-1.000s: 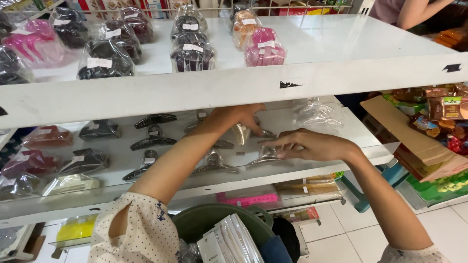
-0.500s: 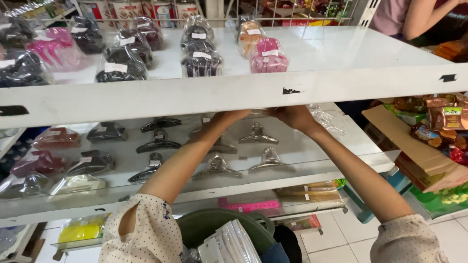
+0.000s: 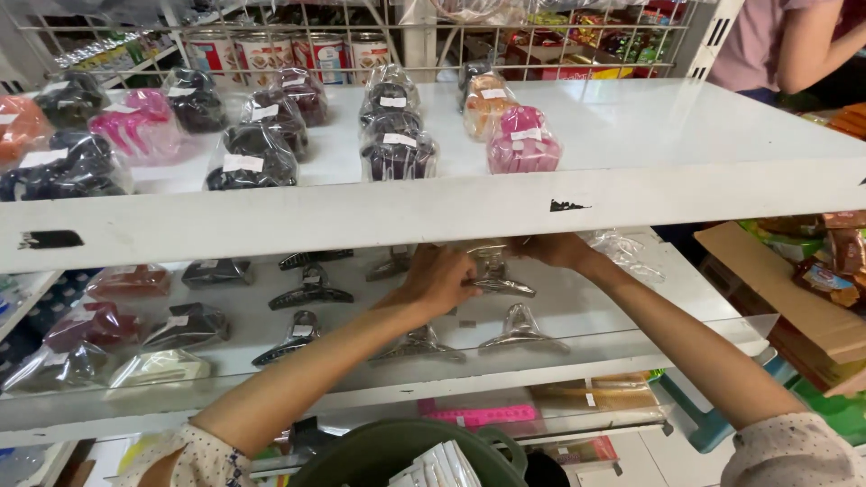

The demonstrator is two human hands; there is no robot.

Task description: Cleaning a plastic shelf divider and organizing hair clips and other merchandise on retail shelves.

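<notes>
Hands, two: left hand (image 3: pixel 444 278) and right hand (image 3: pixel 547 249) both pinching one grey hair claw (image 3: pixel 499 276)

Upper shelf edge (image 3: pixel 433 212) overhangs, low headroom above lower shelf (image 3: pixel 631 311). Loose hair claws (image 3: pixel 523 329) crowd middle; bare strip right of them.

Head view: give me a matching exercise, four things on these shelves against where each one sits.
Things:
1. pink clip pack
2. left hand
3. green basket
4. tin cans

Places:
A. behind the wire rack at the top
B. bottom edge, below the shelves
C. upper white shelf
D. lower shelf, on a grey hair clip

Pairs: 1-C, 2-D, 3-B, 4-A
</notes>
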